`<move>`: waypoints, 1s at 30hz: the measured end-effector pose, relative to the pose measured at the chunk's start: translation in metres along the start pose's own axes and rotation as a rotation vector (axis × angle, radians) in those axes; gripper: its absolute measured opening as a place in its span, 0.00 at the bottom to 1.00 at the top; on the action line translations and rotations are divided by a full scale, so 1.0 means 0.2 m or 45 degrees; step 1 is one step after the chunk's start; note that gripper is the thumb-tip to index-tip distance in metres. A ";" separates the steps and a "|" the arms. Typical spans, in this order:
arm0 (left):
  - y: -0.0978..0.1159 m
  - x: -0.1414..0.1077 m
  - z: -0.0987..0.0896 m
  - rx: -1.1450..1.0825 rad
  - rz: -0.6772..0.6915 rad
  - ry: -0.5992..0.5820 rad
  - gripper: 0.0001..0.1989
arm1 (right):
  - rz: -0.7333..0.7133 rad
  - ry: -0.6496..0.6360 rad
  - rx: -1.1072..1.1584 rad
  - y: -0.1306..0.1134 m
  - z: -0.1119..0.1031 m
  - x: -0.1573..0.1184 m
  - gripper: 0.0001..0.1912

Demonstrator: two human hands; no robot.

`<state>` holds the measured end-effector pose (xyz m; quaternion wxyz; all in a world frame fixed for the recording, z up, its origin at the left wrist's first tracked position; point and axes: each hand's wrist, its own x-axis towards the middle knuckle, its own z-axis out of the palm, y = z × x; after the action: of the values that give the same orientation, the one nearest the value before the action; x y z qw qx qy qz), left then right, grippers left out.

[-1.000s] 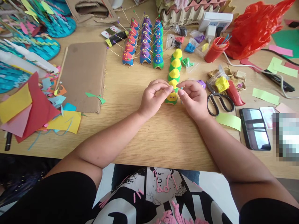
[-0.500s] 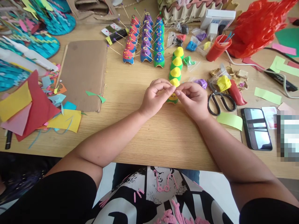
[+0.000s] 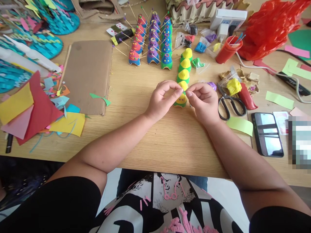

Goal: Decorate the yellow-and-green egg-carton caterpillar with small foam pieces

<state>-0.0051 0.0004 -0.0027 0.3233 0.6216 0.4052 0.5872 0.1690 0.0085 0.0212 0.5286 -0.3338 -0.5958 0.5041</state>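
Left hand point(image 3: 164, 100) and right hand point(image 3: 204, 102) each closed in a thumb-and-forefinger pinch, tips nearly meeting; can't tell if anything tiny is between them. Yellow-and-green caterpillar of 5 painted humps point(image 3: 183, 75) sits on the pale wooden table point(image 3: 155, 149), its near end between and partly behind the fingertips, the rest running away beyond them, contact unclear. Black-handled metal scissors point(image 3: 234, 106) lie just right of the right hand.
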 end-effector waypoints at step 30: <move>-0.02 0.01 0.00 0.042 0.083 0.002 0.19 | 0.065 -0.144 0.092 -0.01 -0.01 0.01 0.24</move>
<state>-0.0066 0.0037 -0.0064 0.2936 0.6392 0.3947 0.5912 0.1713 0.0103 0.0233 0.4930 -0.3005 -0.5974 0.5566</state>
